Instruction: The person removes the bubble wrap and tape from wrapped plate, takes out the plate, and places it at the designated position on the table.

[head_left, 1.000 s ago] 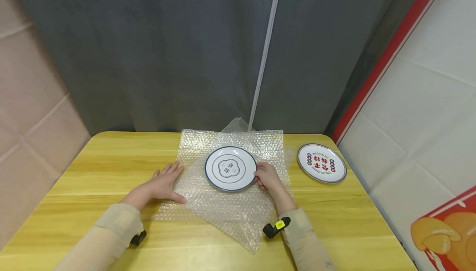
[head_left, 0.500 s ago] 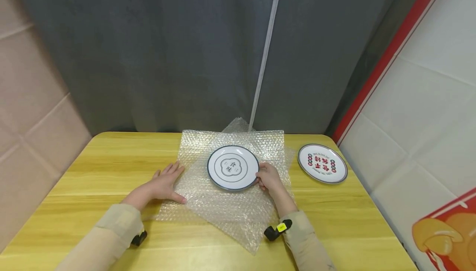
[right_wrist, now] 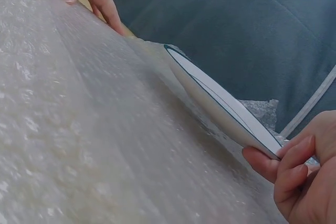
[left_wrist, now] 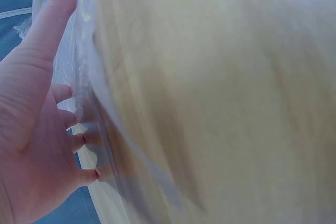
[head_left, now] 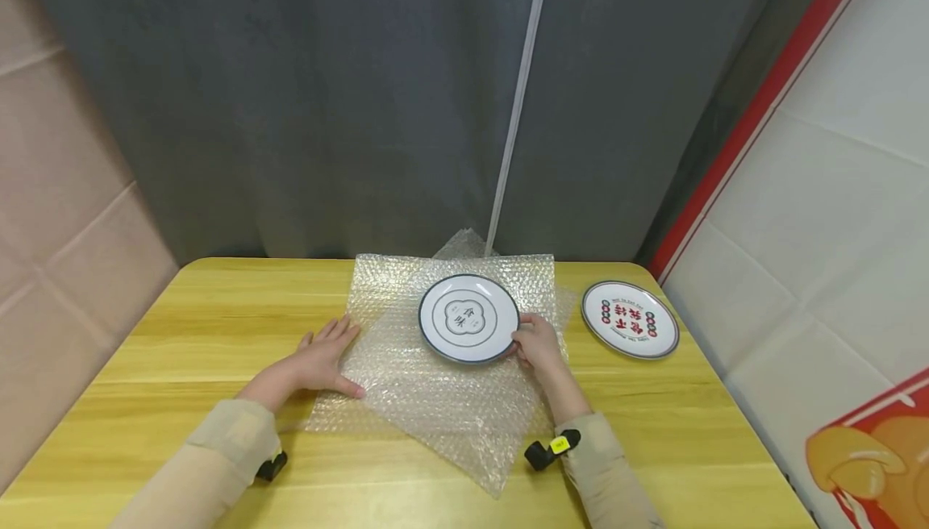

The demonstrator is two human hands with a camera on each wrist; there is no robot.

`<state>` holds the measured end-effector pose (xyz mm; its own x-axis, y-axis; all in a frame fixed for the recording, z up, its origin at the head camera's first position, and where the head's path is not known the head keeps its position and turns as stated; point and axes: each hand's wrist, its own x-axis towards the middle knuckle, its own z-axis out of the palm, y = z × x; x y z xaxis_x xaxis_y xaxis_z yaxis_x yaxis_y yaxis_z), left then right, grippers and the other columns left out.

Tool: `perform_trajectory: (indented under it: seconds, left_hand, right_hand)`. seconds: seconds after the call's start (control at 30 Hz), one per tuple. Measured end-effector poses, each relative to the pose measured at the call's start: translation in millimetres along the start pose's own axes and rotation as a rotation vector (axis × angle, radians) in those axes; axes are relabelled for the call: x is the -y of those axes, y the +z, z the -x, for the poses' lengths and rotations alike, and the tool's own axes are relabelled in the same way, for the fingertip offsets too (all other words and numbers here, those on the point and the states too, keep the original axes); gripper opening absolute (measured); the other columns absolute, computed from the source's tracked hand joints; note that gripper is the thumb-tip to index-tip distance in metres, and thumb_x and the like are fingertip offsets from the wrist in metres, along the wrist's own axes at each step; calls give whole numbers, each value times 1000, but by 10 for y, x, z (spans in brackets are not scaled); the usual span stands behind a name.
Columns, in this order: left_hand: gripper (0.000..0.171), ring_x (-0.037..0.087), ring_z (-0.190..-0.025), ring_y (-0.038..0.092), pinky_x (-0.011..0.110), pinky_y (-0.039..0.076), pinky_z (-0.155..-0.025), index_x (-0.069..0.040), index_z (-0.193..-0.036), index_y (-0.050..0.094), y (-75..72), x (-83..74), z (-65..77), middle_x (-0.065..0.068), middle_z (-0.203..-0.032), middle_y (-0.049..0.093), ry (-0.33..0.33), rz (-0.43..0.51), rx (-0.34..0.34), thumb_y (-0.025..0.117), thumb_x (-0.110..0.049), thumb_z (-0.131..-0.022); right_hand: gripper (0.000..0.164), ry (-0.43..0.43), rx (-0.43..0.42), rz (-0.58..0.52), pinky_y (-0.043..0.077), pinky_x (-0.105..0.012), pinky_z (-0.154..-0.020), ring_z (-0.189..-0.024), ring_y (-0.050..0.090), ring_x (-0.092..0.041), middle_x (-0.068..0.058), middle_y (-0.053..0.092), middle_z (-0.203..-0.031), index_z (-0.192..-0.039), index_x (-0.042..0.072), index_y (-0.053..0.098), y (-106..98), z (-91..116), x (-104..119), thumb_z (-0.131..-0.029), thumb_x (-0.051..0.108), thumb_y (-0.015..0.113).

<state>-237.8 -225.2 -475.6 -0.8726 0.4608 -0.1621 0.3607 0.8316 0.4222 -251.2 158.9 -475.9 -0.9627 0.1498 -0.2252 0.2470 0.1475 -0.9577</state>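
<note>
My right hand [head_left: 539, 343] pinches the right rim of a white plate [head_left: 468, 319] with a dark blue edge and a flower-shaped mark in its middle. In the right wrist view the plate [right_wrist: 220, 103] is tilted and held just above the bubble wrap [right_wrist: 105, 119], fingers curled under its rim. Sheets of bubble wrap [head_left: 428, 400] lie overlapping on the table beneath it. On the left edge of the wrap rests my left hand [head_left: 322, 358], its fingers spread and straight. The left wrist view shows that hand [left_wrist: 37, 124] flat against the wrap's edge.
A second white plate [head_left: 629, 319] with red characters lies at the table's right. The wooden table [head_left: 239, 311] ends at a grey curtain [head_left: 327, 110] behind. A white panel with a red border [head_left: 820, 247] stands along the right side.
My right hand has moved the plate to the right and slightly away from me, turning it a little. The left hand has stayed in place on the bubble wrap.
</note>
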Motion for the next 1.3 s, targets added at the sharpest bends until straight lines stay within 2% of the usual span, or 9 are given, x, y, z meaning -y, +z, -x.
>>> perform_trajectory:
  seconds: [0.2,0.5,0.9,1.3]
  left_hand:
    - [125,51,-138,2,75,1,-99,5,-149,21,-43,-60,29,31,-153,3,-2,8,6,77,-65,-62]
    - [124,50,-138,3,74,3,-101,4,-149,20,-48,-68,34,30,-154,4,-8,-3,3,77,-64,-63]
    - [124,49,-139,1,73,1,-101,4,-150,19,-46,-81,27,29,-154,2,-15,-3,11,76,-66,-64]
    - [123,49,-139,2,73,2,-102,4,-150,19,-59,-88,37,29,-154,3,-17,-4,6,77,-64,-64]
  right_hand:
    - [44,1,-12,-4,28,-19,-37,-40,34,-7,-6,55,-61,-130,-4,45,-91,6,13,-87,-4,52]
    - [46,-6,-18,-4,28,-19,-38,-40,33,-6,-6,56,-62,-133,-6,42,-248,3,30,-88,-3,51]
    - [46,-2,-84,-87,27,-17,-38,-40,34,-6,-5,55,-61,-132,-7,41,-533,8,-15,-87,-6,52]
    - [49,14,-143,-92,29,-18,-38,-42,38,-6,-5,57,-63,-136,-6,38,-780,69,29,-90,-4,52]
